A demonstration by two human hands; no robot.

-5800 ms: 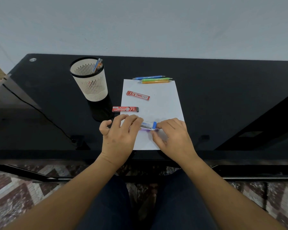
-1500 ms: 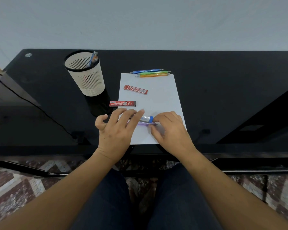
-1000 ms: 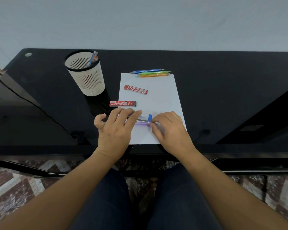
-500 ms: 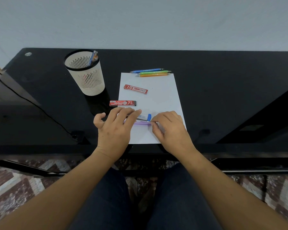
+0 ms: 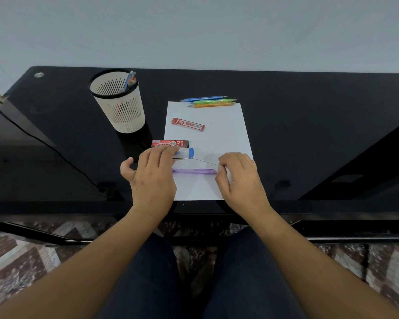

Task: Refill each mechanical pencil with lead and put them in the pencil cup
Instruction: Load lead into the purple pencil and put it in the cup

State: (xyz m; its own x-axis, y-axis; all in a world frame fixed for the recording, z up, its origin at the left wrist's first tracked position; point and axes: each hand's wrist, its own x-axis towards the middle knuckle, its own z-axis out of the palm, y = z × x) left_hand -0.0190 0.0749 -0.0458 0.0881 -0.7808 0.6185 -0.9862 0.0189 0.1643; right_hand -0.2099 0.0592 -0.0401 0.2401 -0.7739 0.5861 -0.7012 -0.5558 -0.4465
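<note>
**Change.** Half a second ago both hands were closed together over the case. The right hand has now moved off to the right and drawn a single lead stick out of the clear lead case with blue cap. This has also uncovered the purple mechanical pencil. Judgement: lead extraction is nearly complete, and loading the pencil is the next step.

**Grip state.**
- The left hand has its fingers curled over the lead case and holds it at the left edge of the sheet of white paper.
- The right hand pinches the far end of the lead between fingertips, near the right edge of the sheet.

**Orientation.**
- The lead runs left to right, with its left end at the case mouth and its right end slightly nearer the sheet's near edge.
- The purple pencil lies flat on the near half of the sheet, just below the lead, with its long axis parallel to the near edge. Which end is the tip cannot be told.

**Remaining work.** A blue pencil, a green pencil and an orange pencil lie at the sheet's far edge with their tips to the right. The pencil cup, left of the sheet, already holds pencils.
</note>
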